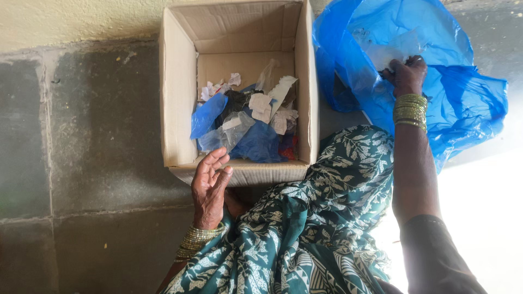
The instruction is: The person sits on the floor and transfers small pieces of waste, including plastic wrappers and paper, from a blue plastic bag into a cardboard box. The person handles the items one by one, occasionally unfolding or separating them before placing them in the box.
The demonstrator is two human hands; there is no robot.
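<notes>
Blue plastic bag (463, 98) — crumpled, translucent, open

Daylight, soft, mostly even. Strong glare lower right of frame, floor (485, 218) blown out to white, detail lost there. Left side dimmer, grey, flat. Inside of cardboard box (180, 98) shaded at bottom, contents still readable. Focus OK centre; slight softness + stretch twd edges. Blue plastic bag (463, 103) semi-translucent, backlit.

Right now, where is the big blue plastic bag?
In the head view the blue plastic bag lies on the floor at the upper right, beside the cardboard box, with the right hand reaching into it.
</notes>
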